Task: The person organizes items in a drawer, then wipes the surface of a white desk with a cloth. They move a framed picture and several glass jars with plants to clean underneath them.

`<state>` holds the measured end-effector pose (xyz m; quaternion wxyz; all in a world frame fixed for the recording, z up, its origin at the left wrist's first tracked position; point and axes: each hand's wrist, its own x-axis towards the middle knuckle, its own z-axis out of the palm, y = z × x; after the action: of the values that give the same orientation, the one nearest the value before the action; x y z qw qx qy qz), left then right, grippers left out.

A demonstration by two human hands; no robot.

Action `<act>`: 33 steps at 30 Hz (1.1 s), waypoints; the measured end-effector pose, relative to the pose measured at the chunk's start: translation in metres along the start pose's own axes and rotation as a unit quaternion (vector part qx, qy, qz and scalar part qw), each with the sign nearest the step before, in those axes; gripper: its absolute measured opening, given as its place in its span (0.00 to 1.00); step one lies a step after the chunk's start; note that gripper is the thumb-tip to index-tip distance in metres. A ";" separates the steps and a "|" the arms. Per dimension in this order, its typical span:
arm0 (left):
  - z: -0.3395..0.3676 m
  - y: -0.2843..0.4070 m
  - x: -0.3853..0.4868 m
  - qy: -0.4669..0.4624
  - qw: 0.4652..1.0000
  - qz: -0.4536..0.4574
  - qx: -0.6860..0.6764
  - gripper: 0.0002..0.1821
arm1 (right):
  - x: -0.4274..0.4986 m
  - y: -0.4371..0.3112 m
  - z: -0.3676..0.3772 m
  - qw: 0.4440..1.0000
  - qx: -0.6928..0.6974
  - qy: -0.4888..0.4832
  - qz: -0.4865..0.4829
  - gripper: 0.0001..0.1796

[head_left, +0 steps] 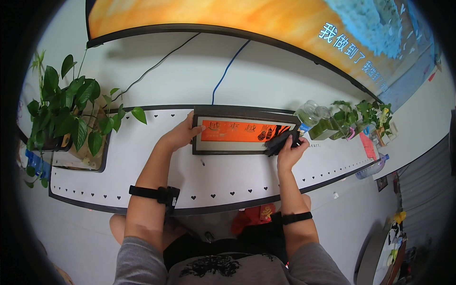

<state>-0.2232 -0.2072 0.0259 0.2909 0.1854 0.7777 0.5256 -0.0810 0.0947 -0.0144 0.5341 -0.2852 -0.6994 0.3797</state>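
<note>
A dark-framed picture with an orange strip bearing writing leans up from the white tabletop. My left hand grips the frame's left edge, thumb over the front and fingers behind. In my right hand is a bunched black cloth, its fuzzy end pressed against the lower right of the picture front. The cloth covers part of the orange strip and the frame's lower right corner.
A leafy green plant in a glass tank stands at left. Clear jars and water-filled plant containers stand close at right. A large lit screen hangs above, with a black cable and a blue cable below it.
</note>
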 end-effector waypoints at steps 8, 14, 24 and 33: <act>-0.001 0.003 0.000 -0.004 1.000 0.009 -0.024 0.30 | -0.050 -0.041 0.066 0.993 0.004 -0.033 -0.112 0.17; -0.002 -0.003 0.007 -0.017 0.997 0.028 -0.067 0.28 | -0.107 -0.101 0.089 0.958 0.071 -0.208 -0.184 0.19; -0.002 -0.002 0.004 -0.012 0.999 0.029 -0.037 0.29 | -0.036 -0.046 0.044 0.899 -0.113 -0.273 -0.324 0.21; -0.001 -0.001 0.002 -0.023 0.998 0.029 -0.059 0.34 | -0.032 -0.036 0.038 0.960 -0.139 -0.131 -0.204 0.24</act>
<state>-0.2252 -0.2078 0.0246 0.3034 0.2026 0.7329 0.5743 -0.1091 0.0406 -0.0067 0.4590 -0.1555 -0.8524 0.1962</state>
